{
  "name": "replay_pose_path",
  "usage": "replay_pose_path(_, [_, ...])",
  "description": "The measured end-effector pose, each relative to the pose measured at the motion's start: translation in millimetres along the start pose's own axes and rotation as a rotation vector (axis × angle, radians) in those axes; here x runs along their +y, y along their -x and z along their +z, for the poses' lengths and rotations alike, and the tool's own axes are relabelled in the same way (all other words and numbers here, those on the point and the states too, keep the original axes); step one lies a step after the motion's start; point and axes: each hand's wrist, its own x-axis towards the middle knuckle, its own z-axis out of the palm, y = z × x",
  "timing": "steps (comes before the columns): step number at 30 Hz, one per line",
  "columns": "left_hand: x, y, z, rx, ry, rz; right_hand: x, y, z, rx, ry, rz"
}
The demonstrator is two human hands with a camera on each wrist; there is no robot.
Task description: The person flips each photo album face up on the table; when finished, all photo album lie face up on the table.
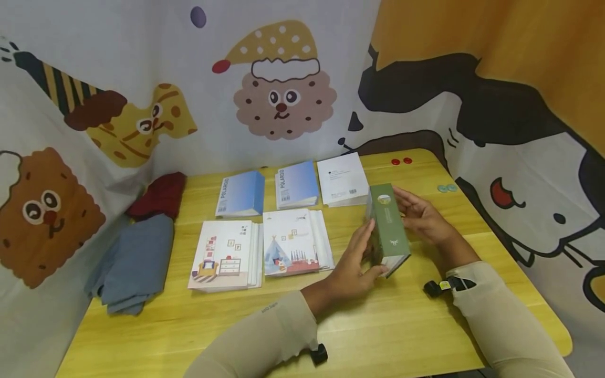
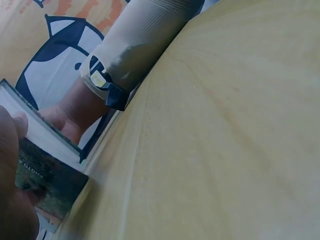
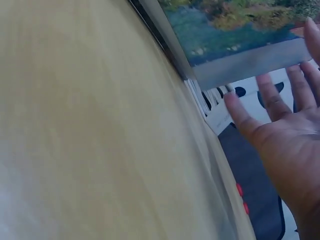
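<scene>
A thick photo album with a green spine (image 1: 388,220) stands spine up on the right part of the table. My left hand (image 1: 347,273) grips it from the left, with the thumb at the near end by the page edges. In the left wrist view the dark picture cover (image 2: 55,185) shows part of the word PHOTO. Beside the album's right side is my right hand (image 1: 427,220), fingers extended. The right wrist view shows that hand (image 3: 290,135) with spread fingers near the album's landscape cover (image 3: 240,30).
Two blue POLARGO albums (image 1: 240,193) (image 1: 296,184) and a white one (image 1: 342,178) line the back. In front lie two illustrated albums (image 1: 219,254) (image 1: 290,241). Grey-blue cloth (image 1: 137,262) and dark red cloth (image 1: 158,197) are at left. Red discs (image 1: 402,161) and pale blue discs (image 1: 446,188) sit at right.
</scene>
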Motion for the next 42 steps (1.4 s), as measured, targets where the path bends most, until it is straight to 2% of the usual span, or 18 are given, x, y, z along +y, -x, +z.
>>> replay_pose_path(2, [-0.6,-0.3,0.2,0.008,0.052,0.026,0.0,-1.3,2.5,0.001,0.064,0.024])
replay_pose_path(4, [-0.4,-0.7,0.2,0.021,0.062,0.042,-0.3,-2.5,5.2,0.008,0.12,0.052])
replay_pose_path(8, [3.0,-1.7,-1.8,0.037,0.069,0.03,-0.7,-4.0,8.9,0.032,0.247,0.114])
replay_pose_path(10, [7.5,-2.6,-4.4,0.045,0.034,0.023,-0.2,-4.2,9.4,0.045,0.312,0.146])
replay_pose_path(14, [21.6,-4.8,-12.9,0.063,-0.127,0.018,0.6,-4.6,11.5,0.064,0.417,0.211])
replay_pose_path(17, [35.5,-6.7,-20.9,0.06,-0.193,-0.037,0.2,-5.5,14.6,0.075,0.463,0.257])
replay_pose_path(23, [51.7,-6.2,-32.6,0.031,-0.166,-0.204,1.6,-8.3,19.4,0.075,0.522,0.29])
replay_pose_path(26, [52.5,-4.0,-35.5,0.039,-0.194,-0.23,3.9,-8.4,21.8,0.069,0.531,0.293])
replay_pose_path(31, [45.5,0.4,-38.8,0.071,-0.205,-0.227,7.2,-7.3,24.2,0.077,0.55,0.302])
replay_pose_path(36, [38.3,4.5,-42.0,0.015,-0.208,-0.261,9.1,-7.9,25.4,0.089,0.606,0.328])
replay_pose_path(42, [29.3,5.6,-45.9,-0.044,-0.277,-0.377,14.1,-6.9,26.8,0.088,0.708,0.347])
